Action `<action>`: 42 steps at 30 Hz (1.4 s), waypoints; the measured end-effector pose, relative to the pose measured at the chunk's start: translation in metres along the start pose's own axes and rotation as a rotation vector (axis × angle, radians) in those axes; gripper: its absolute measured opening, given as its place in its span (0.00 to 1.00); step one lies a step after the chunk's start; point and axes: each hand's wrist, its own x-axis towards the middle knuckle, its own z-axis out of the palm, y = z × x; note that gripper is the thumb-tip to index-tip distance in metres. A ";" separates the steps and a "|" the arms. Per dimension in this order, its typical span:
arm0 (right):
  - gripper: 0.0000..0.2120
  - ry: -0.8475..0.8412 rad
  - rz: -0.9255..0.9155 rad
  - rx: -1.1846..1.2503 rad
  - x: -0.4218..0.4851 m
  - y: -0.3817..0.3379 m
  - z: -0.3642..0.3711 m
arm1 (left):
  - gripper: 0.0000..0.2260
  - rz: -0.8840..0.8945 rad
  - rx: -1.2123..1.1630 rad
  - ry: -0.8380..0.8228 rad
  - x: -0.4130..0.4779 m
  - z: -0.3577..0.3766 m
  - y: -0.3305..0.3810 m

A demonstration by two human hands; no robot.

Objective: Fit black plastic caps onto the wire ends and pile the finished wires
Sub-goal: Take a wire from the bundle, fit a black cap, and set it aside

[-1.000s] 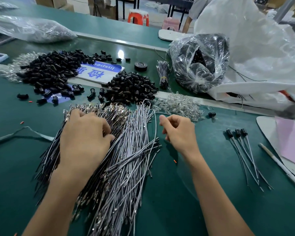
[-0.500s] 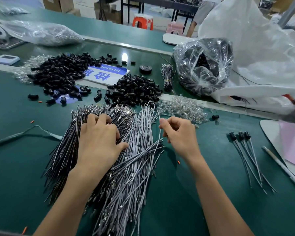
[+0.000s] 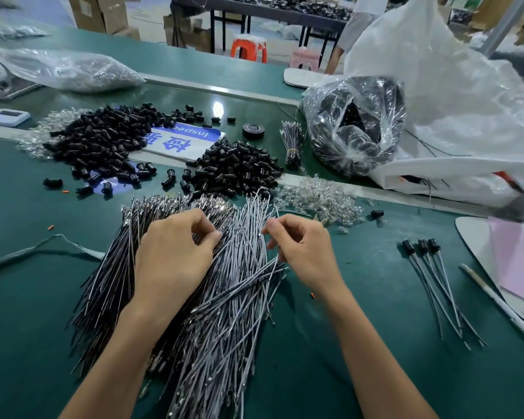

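Observation:
A big heap of loose wires lies in front of me, dark ones (image 3: 109,282) on the left and grey ones (image 3: 233,300) on the right, metal ends pointing away. My left hand (image 3: 176,255) rests on the heap, its fingers and thumb curled round wire ends near the top. My right hand (image 3: 303,246) sits at the heap's right edge, thumb and forefinger pinching a thin grey wire. Two heaps of black caps (image 3: 239,167) (image 3: 103,137) lie beyond the wires. Three capped wires (image 3: 436,276) lie together at the right.
Clear small parts (image 3: 318,198) are heaped right of the wires. A tied wire bundle (image 3: 291,143), a tape roll (image 3: 253,130), a clear bag of black parts (image 3: 354,125) and a large white bag (image 3: 454,116) stand behind. A white pen (image 3: 496,300) and pink paper (image 3: 521,255) lie far right.
Both hands have shifted slightly toward the wires' far ends and closer together. My left thumb has closed in against the fingers on the wire tips. The camera has tilted up.

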 end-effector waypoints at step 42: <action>0.10 0.075 0.095 0.689 0.001 -0.017 -0.033 | 0.03 0.045 -0.693 -0.110 0.023 -0.017 0.046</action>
